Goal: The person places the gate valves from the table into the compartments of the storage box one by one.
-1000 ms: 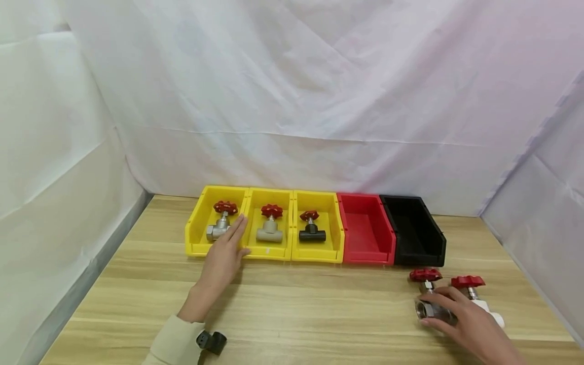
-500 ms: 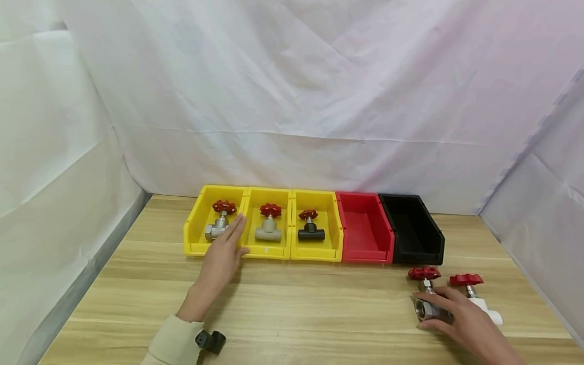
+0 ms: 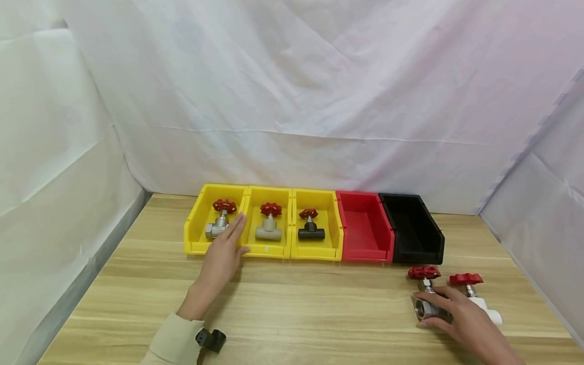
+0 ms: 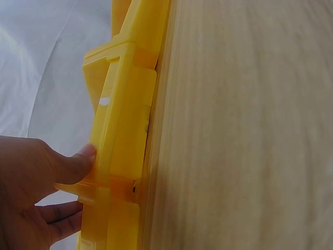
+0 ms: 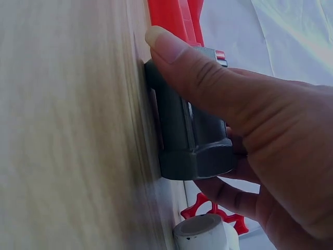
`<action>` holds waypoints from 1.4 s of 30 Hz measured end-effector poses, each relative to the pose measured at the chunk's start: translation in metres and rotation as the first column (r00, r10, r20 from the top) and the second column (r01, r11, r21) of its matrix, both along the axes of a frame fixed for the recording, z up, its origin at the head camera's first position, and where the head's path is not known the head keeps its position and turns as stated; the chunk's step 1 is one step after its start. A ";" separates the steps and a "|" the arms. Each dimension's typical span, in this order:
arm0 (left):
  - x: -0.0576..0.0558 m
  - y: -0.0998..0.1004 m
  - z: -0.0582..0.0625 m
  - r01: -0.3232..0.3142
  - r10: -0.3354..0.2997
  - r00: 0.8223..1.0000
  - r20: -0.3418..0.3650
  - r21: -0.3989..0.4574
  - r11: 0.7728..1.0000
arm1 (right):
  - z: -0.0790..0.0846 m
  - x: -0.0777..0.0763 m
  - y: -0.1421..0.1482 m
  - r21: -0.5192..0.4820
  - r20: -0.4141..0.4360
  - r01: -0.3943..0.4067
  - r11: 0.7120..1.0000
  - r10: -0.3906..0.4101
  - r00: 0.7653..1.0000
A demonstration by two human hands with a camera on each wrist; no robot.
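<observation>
My left hand rests on the divider between the two leftmost yellow bins. Its index and middle fingers lie straight along it, and the thumb touches the second bin's front rim. Beside those fingers, in the leftmost yellow bin, lies a silver valve with a red handwheel, partly covered. On the table at the right, my right hand grips a metal handwheel valve, thumb on one side and fingers on the other. Its red handwheel points towards the bins.
A white valve with a red handwheel lies right of my right hand. The middle yellow bin holds a beige valve, the third a black valve. A red bin and a black bin continue the row before white cloth.
The head view has shifted very slightly. Both hands stay in place, and the right hand's grip on the metal valve looks nearly the same.
</observation>
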State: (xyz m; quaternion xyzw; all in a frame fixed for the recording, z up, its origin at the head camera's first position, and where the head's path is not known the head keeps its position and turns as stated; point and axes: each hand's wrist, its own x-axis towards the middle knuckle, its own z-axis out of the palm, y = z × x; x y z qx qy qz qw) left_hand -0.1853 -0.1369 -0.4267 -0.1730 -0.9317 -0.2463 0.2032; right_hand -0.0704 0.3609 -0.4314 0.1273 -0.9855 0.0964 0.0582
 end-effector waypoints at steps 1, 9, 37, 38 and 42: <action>0.000 0.000 0.000 0.001 -0.001 1.000 0.000 -0.002 1.000 | 0.000 0.000 0.000 -0.005 0.002 -0.005 1.000 0.005 1.000; 0.000 0.000 0.001 0.004 -0.004 1.000 -0.001 0.004 1.000 | 0.000 -0.001 -0.003 0.001 0.036 0.013 1.000 -0.013 0.999; 0.002 0.000 0.002 -0.005 0.005 1.000 0.005 0.002 1.000 | 0.008 -0.004 -0.020 0.093 -0.052 -0.056 0.994 0.061 0.997; 0.002 0.000 0.002 -0.006 0.006 1.000 0.007 0.002 1.000 | 0.009 -0.004 -0.022 0.098 -0.058 -0.058 0.993 0.064 0.996; 0.002 0.000 0.001 -0.009 0.009 1.000 0.007 -0.001 1.000 | 0.011 -0.006 -0.027 0.108 -0.080 -0.088 0.990 0.097 0.992</action>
